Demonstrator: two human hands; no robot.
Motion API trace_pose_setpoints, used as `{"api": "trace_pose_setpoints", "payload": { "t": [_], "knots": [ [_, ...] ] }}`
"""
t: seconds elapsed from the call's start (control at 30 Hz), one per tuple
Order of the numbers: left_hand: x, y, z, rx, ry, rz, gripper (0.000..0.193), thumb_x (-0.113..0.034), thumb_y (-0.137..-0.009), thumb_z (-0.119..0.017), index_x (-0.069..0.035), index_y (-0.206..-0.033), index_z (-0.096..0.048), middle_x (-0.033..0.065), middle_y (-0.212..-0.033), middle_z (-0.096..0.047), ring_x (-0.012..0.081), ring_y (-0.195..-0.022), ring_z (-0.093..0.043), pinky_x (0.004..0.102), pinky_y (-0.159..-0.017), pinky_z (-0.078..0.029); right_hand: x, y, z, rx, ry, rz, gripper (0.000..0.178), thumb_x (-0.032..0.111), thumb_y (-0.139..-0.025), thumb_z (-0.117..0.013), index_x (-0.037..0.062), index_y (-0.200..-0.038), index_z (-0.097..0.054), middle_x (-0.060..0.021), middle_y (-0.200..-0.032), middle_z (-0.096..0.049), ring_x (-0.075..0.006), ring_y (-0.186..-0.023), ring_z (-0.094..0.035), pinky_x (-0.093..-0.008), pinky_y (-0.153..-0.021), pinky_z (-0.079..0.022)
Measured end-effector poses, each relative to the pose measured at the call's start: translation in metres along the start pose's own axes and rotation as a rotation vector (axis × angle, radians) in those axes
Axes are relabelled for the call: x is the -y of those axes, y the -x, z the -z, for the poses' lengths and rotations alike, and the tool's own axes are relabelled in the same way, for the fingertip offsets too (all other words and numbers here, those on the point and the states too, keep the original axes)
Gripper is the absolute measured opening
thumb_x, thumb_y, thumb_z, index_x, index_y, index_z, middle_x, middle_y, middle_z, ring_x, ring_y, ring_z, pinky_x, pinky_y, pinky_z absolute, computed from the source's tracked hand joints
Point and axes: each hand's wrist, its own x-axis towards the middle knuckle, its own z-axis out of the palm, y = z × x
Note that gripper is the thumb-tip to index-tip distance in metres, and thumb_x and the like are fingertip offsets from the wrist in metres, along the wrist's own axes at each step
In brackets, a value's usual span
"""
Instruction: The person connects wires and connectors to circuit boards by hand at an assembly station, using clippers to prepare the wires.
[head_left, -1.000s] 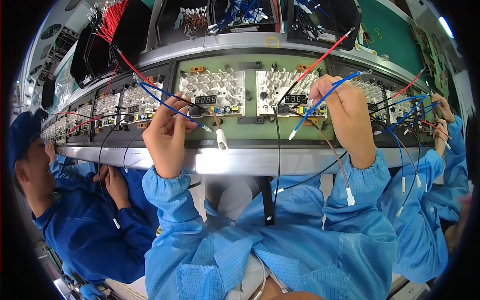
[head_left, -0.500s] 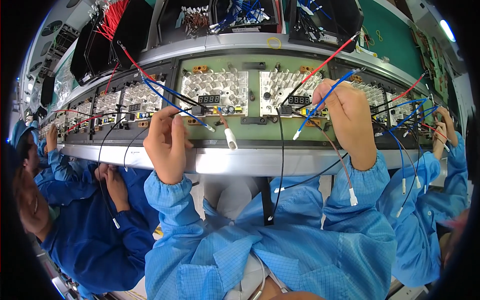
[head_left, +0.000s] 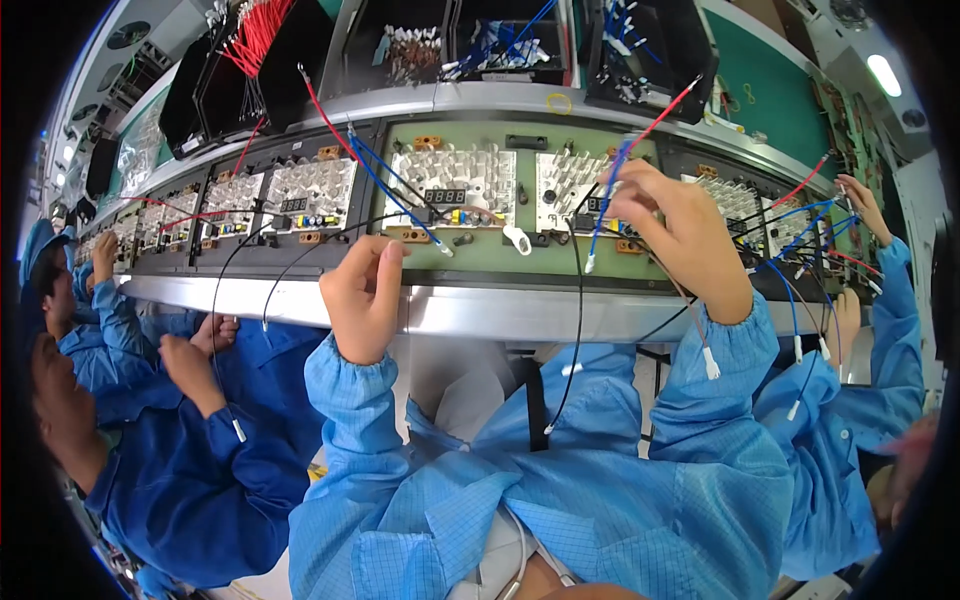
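My right hand (head_left: pixel 680 225) is closed on a blue wire (head_left: pixel 602 212), fingers bent, over the right circuit board (head_left: pixel 565 185). The wire stands nearly upright, its top blurred and a white terminal at its lower end. My left hand (head_left: pixel 362 300) is loosely curled at the rail's front edge, with nothing visible in it. Just beyond it lies the left circuit board (head_left: pixel 480 180) with a dark digit display. From that board come another blue wire (head_left: pixel 405 212), a red wire (head_left: pixel 325 115) and a brown wire ending in a white connector (head_left: pixel 517 240).
Black bins (head_left: pixel 400 25) of brown and blue wires stand behind the metal rail. Red wires (head_left: pixel 262 40) fill a bin at the far left. Black wires (head_left: pixel 578 340) hang over the front edge. Co-workers in blue sit on both sides; one sleeve (head_left: pixel 215 450) is close at left.
The blue wire in my right hand has swung more upright as that hand moved left. My left hand has drawn back slightly. The brown wire's white connector has shifted right and up.
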Motion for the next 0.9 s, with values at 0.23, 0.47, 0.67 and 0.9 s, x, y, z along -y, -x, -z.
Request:
{"api": "trace_pose_setpoints", "payload": {
  "t": [0.23,0.47,0.67,0.9],
  "knots": [
    [-0.033,0.018,0.049,0.133,-0.034,-0.002,0.032,-0.016,-0.089,-0.057,0.001,-0.063,-0.058,0.0054,-0.044,-0.043,0.0073,-0.041,-0.038,0.0261,-0.041,-0.027,0.099,0.091,0.068,-0.51,0.068,-0.026,0.021,0.003,-0.09,-0.048,-0.0038,-0.107,-0.058,-0.0109,-0.084,-0.065,-0.0158,-0.073,-0.06,-0.0269,-0.07,-0.047],
    [-0.035,0.036,0.097,0.234,-0.122,-0.037,0.033,-0.019,-0.088,-0.058,0.0,-0.061,-0.057,0.0105,-0.045,-0.042,0.0169,-0.038,-0.038,0.0308,-0.041,-0.028,0.195,0.128,0.09,-0.847,0.181,0.518,0.02,0.008,-0.09,-0.047,-0.0065,-0.098,-0.059,-0.0131,-0.086,-0.064,-0.0216,-0.079,-0.061,-0.0316,-0.073,-0.047],
    [-0.026,0.03,0.121,0.29,-0.013,-0.067,0.031,-0.016,-0.087,-0.06,0.0,-0.061,-0.056,0.0115,-0.046,-0.044,0.0195,-0.037,-0.038,0.0314,-0.04,-0.029,0.229,0.024,0.139,-0.436,0.676,0.162,0.028,0.015,-0.091,-0.048,-0.0012,-0.113,-0.055,-0.0159,-0.106,-0.061,-0.0247,-0.098,-0.057,-0.033,-0.089,-0.042],
    [-0.021,0.023,0.158,0.271,0.074,-0.069,0.031,-0.014,-0.086,-0.061,0.001,-0.06,-0.053,0.0134,-0.046,-0.042,0.0225,-0.037,-0.036,0.0323,-0.04,-0.028,0.087,-0.165,0.105,0.223,0.74,0.04,0.018,0.006,-0.081,-0.05,0.0012,-0.094,-0.062,-0.0131,-0.089,-0.065,-0.0245,-0.084,-0.063,-0.0335,-0.074,-0.049]
  ]
}}
